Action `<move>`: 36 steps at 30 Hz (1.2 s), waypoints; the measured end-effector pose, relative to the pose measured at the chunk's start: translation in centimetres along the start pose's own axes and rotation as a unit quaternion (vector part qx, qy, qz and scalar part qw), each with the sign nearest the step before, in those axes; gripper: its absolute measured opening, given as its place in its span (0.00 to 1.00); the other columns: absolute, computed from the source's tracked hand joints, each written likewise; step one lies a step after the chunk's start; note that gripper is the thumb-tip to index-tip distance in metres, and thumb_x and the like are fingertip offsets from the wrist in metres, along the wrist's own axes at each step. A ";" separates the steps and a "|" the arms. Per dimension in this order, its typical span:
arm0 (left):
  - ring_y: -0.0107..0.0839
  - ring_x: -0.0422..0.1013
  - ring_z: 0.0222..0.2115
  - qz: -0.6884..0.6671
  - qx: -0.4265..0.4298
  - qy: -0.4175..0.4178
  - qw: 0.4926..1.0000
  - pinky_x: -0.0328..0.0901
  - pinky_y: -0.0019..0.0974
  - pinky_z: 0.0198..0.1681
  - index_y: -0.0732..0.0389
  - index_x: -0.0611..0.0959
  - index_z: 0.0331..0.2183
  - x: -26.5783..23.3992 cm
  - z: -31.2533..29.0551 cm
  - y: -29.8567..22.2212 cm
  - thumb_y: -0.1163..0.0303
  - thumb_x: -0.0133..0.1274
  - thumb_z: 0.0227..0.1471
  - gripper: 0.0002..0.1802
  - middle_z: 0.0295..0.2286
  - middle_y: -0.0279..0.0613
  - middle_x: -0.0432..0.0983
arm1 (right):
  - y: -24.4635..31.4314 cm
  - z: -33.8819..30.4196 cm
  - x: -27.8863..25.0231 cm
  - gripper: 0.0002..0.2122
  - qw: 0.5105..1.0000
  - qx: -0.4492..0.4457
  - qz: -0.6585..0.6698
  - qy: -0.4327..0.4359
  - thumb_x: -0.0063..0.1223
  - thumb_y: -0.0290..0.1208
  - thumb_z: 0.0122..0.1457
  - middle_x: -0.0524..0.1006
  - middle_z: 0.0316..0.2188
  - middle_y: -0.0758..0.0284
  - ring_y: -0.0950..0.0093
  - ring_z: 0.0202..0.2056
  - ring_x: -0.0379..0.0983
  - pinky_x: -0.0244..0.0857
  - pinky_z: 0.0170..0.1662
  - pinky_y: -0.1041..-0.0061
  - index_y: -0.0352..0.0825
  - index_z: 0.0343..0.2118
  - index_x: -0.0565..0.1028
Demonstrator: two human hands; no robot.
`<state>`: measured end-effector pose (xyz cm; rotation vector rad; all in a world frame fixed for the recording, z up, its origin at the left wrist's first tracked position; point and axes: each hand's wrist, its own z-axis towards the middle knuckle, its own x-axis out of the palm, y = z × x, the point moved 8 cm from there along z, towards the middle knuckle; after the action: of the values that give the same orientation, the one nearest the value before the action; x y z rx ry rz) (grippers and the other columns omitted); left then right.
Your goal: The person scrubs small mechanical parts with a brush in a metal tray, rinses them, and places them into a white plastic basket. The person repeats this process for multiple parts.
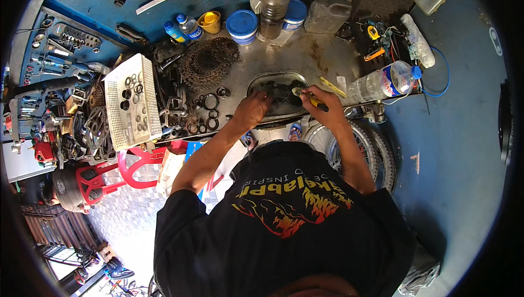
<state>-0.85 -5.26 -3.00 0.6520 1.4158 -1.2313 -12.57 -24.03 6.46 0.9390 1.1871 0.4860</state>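
Observation:
An oval metal tray with dark contents sits at the front edge of the metal workbench. Over its left side, my left hand has its fingers curled down at a dark part whose shape I cannot make out. My right hand is closed round a brush with a black and yellow handle. The brush's pale head points left, over the tray's right side. Just beyond that hand lies a yellow strip-like tool. Black rings and other small round parts lie left of my left hand.
A white perforated basket with rings stands at the left, beside a heap of bicycle chains. Blue-lidded tubs and a dark-filled bottle line the back. A clear bottle lies at right; bicycle wheels stand below the bench.

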 end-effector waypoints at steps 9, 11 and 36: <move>0.56 0.77 0.45 -0.108 -0.092 0.077 0.987 0.74 0.53 0.46 0.62 0.80 0.44 1.9 1.2 2.3 0.74 0.58 0.52 0.15 0.43 0.53 0.77 | 0.1 0.3 1.5 0.12 0.998 -0.003 -0.033 0.051 0.65 0.35 0.62 0.86 0.38 0.60 0.60 0.42 0.85 0.75 0.48 0.66 0.36 0.44 0.80; 0.58 0.77 0.44 -0.116 -0.050 0.054 0.991 0.74 0.53 0.46 0.64 0.80 0.41 0.9 1.6 1.7 0.76 0.59 0.51 0.13 0.43 0.52 0.77 | 0.1 0.3 1.8 0.12 0.998 -0.002 -0.034 0.060 0.65 0.33 0.62 0.86 0.38 0.60 0.61 0.42 0.85 0.75 0.48 0.68 0.35 0.45 0.80; 0.39 0.82 0.44 -0.618 -0.340 -0.123 0.698 0.80 0.37 0.43 0.69 0.77 0.56 -3.0 1.9 2.9 0.82 0.48 0.63 0.20 0.45 0.52 0.81 | 1.5 3.6 5.3 0.09 0.988 0.004 0.150 -0.039 0.58 0.34 0.68 0.82 0.33 0.68 0.83 0.37 0.75 0.70 0.43 0.77 0.33 0.42 0.78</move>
<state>3.21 -5.36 -0.84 -1.1757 1.9188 -1.4618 -7.21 -20.56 4.99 1.1409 0.9804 0.6793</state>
